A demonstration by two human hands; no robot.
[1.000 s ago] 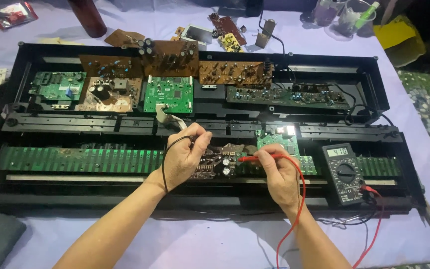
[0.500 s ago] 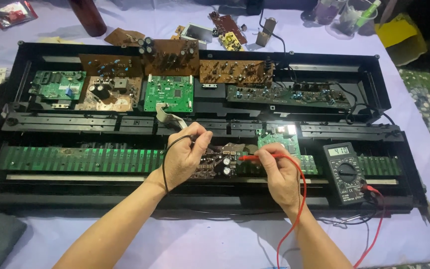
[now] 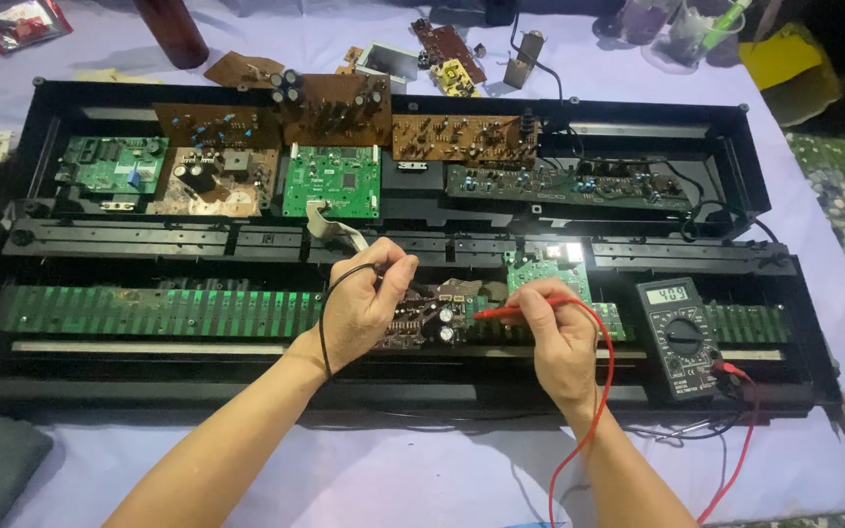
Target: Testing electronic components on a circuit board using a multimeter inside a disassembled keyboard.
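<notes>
a: over the brown circuit board (image 3: 422, 318) in the open black case (image 3: 735, 147), what's each hand doing?
b: the left hand (image 3: 364, 298) pinches a black probe (image 3: 383, 266), tip hidden; the right hand (image 3: 559, 332) grips a red probe (image 3: 501, 313) pointing at that board
a: and the meter?
b: a multimeter (image 3: 679, 332) lies just right of the right hand, red lead plugged in
</notes>
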